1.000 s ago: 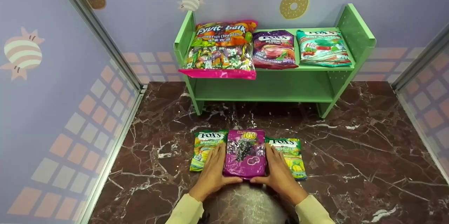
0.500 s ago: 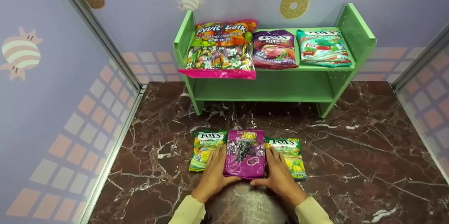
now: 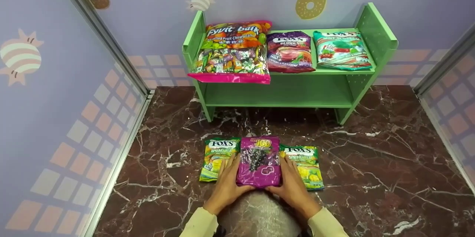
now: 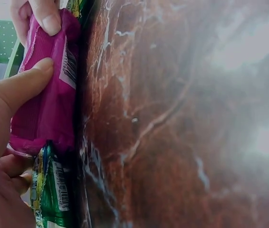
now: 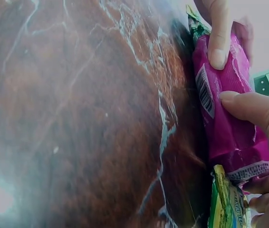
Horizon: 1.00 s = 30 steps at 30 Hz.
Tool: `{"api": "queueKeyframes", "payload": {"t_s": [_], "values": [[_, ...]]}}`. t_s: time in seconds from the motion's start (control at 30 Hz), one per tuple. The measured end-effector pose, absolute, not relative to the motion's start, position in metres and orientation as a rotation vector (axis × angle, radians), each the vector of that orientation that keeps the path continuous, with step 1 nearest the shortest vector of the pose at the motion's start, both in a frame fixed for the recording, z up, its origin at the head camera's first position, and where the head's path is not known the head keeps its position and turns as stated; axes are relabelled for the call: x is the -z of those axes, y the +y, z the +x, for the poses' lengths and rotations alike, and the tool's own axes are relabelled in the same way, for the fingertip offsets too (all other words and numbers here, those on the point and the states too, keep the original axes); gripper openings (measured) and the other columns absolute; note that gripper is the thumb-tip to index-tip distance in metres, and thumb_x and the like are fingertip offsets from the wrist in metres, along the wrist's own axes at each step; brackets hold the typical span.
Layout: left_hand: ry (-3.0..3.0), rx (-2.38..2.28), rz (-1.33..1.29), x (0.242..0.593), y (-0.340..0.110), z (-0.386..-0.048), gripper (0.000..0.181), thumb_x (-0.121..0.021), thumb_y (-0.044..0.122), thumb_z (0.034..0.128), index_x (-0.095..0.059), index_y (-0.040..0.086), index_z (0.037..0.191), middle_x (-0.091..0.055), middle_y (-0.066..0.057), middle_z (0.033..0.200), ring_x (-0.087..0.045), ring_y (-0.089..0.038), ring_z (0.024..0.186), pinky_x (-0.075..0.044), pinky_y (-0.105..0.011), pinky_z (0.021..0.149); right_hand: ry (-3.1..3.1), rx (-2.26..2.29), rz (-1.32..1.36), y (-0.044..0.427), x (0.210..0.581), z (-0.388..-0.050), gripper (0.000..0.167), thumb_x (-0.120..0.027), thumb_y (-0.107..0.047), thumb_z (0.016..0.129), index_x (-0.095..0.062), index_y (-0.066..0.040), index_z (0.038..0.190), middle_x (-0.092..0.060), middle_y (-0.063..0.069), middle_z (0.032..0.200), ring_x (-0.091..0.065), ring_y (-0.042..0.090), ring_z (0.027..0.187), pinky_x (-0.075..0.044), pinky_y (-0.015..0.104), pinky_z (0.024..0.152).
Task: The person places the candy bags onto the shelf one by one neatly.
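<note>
A purple candy bag with a grape picture lies on the marble surface in front of the shelf. My left hand grips its left side and my right hand its right side, both thumbs on the near edge. In the left wrist view, the thumbs press the near face of the purple bag, near a barcode. The right wrist view also shows the thumbs against that purple bag. Partly under my fingers, a green-yellow Fox's bag lies on the left and another Fox's bag on the right.
Beyond the bags stands a green two-tier shelf. Its top tier carries a large fruit chew bag, a dark berries bag and a mint-green bag. Walls flank the marble surface left and right.
Both hands stay on the purple bag, which has hardly moved. Only slight shifts of the fingers and of the head view show.
</note>
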<state>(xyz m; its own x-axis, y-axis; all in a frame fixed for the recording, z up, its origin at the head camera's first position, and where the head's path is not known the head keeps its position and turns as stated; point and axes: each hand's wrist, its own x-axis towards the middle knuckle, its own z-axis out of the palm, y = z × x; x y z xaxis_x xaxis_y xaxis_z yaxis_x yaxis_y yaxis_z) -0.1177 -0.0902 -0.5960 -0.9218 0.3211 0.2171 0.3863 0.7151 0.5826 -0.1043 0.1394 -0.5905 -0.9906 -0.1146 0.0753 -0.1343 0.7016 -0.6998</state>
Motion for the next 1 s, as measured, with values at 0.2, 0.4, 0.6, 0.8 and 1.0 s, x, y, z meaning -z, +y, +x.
{"api": "queueKeyframes", "payload": {"t_s": [0.2,0.4,0.6,0.8,1.0], "values": [[-2.799,0.997,-0.579,0.5959,-0.0899,-0.1179,0.109,-0.085,0.042,0.0648,-0.031,-0.001,0.149,-0.040,-0.020,0.150,-0.033,-0.035,0.143,-0.012,-0.054,0.119,-2.861,-1.217,0.192,0.1383,0.5898,-0.1034,0.104,-0.089,-0.029,0.064,-0.034,-0.008,0.149,-0.030,0.029,0.152,-0.024,0.048,0.143,-0.024,0.061,0.113],[-2.779,1.030,-0.586,0.5964,-0.0891,-0.1167,0.106,-0.085,0.040,0.0663,-0.032,-0.001,0.149,-0.042,-0.020,0.150,-0.036,-0.034,0.141,-0.013,-0.054,0.118,-2.839,-1.238,0.189,0.1382,0.5884,-0.1030,0.105,-0.090,-0.026,0.063,-0.033,-0.008,0.150,-0.031,0.030,0.152,-0.024,0.050,0.142,-0.023,0.062,0.113],[-2.743,1.042,-0.600,0.5966,-0.0887,-0.1151,0.104,-0.085,0.038,0.0662,-0.033,-0.002,0.147,-0.042,-0.022,0.149,-0.039,-0.036,0.139,-0.015,-0.058,0.117,-2.836,-1.239,0.217,0.1400,0.5868,-0.1028,0.104,-0.088,-0.026,0.065,-0.031,-0.007,0.150,-0.032,0.031,0.150,-0.024,0.050,0.142,-0.021,0.063,0.113],[-2.754,1.089,-0.592,0.5943,-0.0886,-0.1141,0.104,-0.085,0.039,0.0678,-0.032,-0.001,0.148,-0.040,-0.022,0.150,-0.039,-0.036,0.139,-0.013,-0.057,0.117,-2.839,-1.266,0.226,0.1417,0.5834,-0.1030,0.103,-0.088,-0.027,0.066,-0.031,-0.009,0.151,-0.027,0.030,0.153,-0.023,0.052,0.141,-0.023,0.064,0.112],[-2.736,1.147,-0.592,0.5905,-0.0876,-0.1141,0.104,-0.085,0.037,0.0685,-0.032,-0.002,0.148,-0.039,-0.023,0.150,-0.039,-0.036,0.140,-0.012,-0.057,0.118,-2.781,-1.285,0.278,0.1436,0.5814,-0.1035,0.098,-0.089,-0.024,0.065,-0.038,-0.007,0.147,-0.027,0.034,0.151,-0.028,0.056,0.137,-0.029,0.065,0.108]]}}
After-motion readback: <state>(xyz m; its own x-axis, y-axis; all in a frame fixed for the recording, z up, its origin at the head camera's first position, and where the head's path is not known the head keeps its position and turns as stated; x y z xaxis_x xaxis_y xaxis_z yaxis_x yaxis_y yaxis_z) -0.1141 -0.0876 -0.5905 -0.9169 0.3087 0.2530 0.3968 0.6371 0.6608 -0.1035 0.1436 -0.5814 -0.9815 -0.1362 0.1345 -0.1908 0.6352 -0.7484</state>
